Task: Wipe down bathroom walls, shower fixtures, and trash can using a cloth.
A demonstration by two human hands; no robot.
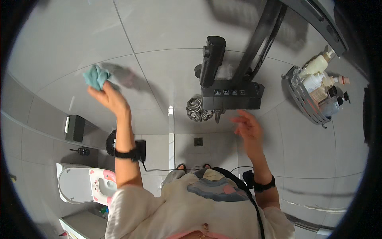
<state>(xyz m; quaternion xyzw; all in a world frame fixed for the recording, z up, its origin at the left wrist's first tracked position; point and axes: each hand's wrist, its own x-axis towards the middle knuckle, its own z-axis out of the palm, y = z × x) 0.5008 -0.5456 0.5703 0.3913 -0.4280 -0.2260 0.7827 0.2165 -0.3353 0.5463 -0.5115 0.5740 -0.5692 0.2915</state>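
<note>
Nearest the camera, a pale shirt (171, 215) with a blue-grey patch fills the lower part of the view, a dark cable (159, 170) running across at its waist from the left wrist's black strap (126, 155). Reaching up to the far left, the left hand (111, 99) has its fingers bent around a crumpled teal cloth (95, 75), which hides their tips; the cloth is at the grey tiled wall (59, 59), though whether it touches I cannot tell. Well apart from it, the right hand (250, 129) is bare, slightly blurred, its fingers loosely spread just below a black shower unit (234, 99). That unit juts out between the two hands, with a handset (214, 59) upright on its left end and a coiled grey hose (195, 109) hanging beneath. Right of it, a corner rack (305, 104) is crowded with bottles (316, 67). At lower left is a toilet (73, 185) with a pink child's seat (96, 174), below a dark wall box (75, 128)
</note>
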